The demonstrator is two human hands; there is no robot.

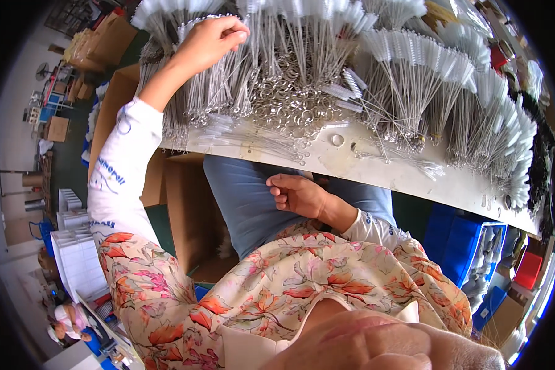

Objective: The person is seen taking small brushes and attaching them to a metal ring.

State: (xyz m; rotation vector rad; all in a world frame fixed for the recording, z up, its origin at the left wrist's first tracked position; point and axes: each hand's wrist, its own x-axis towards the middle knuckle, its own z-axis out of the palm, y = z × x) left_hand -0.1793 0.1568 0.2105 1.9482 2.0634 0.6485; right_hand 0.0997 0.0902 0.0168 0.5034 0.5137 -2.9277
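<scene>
My left hand point(214, 41) reaches over the far left of the table, above bundles of wire cleaning brushes point(222, 83) with white bristle heads and looped wire handles. Its fingers are curled together; whatever they may hold is hidden. Over my lap, short of the table edge, my right hand point(301, 196) is turned partly palm up with fingers bent in. I cannot make out anything between them. Between the brush bundles lies a heap of shiny metal rings point(290, 102). One wider ring point(337, 140) lies apart near the front edge.
More brushes point(413, 80) fan along the right side of the table point(327, 157), and loose ones point(253, 139) lie along its front. Below stand an open cardboard box point(191, 209) and a blue crate point(459, 243). At the far lower left is another person point(71, 319).
</scene>
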